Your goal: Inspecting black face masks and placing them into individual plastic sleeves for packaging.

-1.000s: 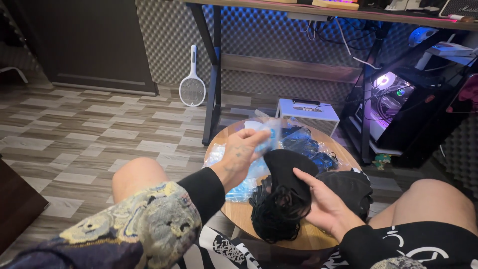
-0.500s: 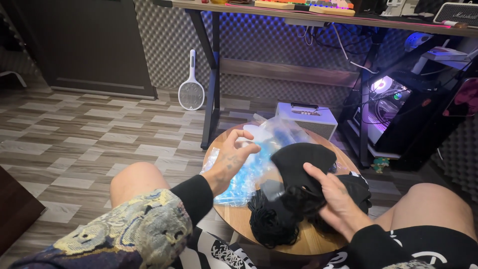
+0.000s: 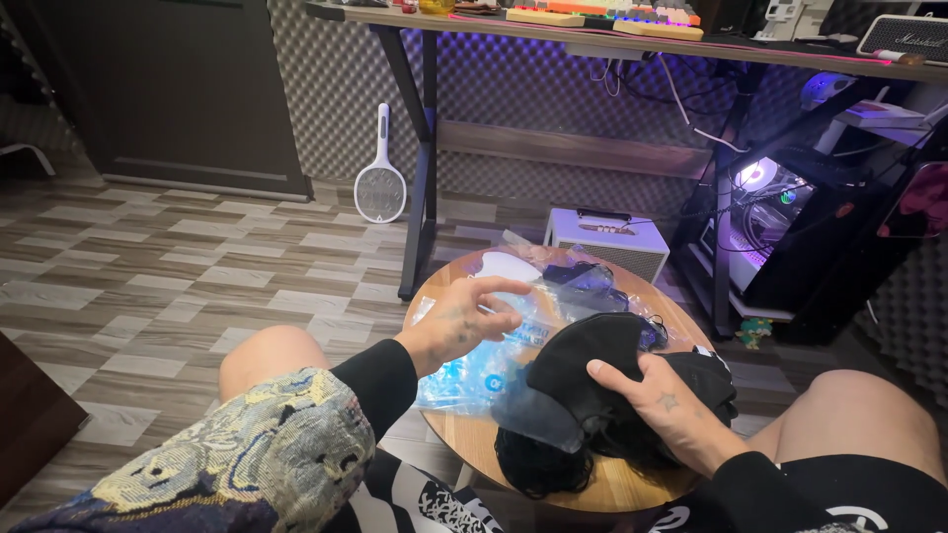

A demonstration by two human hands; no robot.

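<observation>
I sit over a small round wooden table (image 3: 612, 484). My right hand (image 3: 660, 407) grips a black cap (image 3: 592, 357) with black hair-like strands (image 3: 538, 466) hanging under it, near the table's front. My left hand (image 3: 462, 321) hovers with fingers spread above a crumpled clear and blue plastic bag (image 3: 464, 380) on the table's left side, holding nothing. More clear plastic wrappers with dark items (image 3: 583, 281) lie at the table's far side.
A desk with a black metal leg (image 3: 423, 168) stands behind the table. A white racket-shaped swatter (image 3: 380, 183) leans on the wall. A small white box (image 3: 604, 237) and a lit computer case (image 3: 765, 222) sit on the floor. My bare knees (image 3: 267, 350) flank the table.
My left hand has lifted off the plastic bags and spread its fingers. My right hand has shifted the black cap slightly right and kept its hold. The view tilted upward.
</observation>
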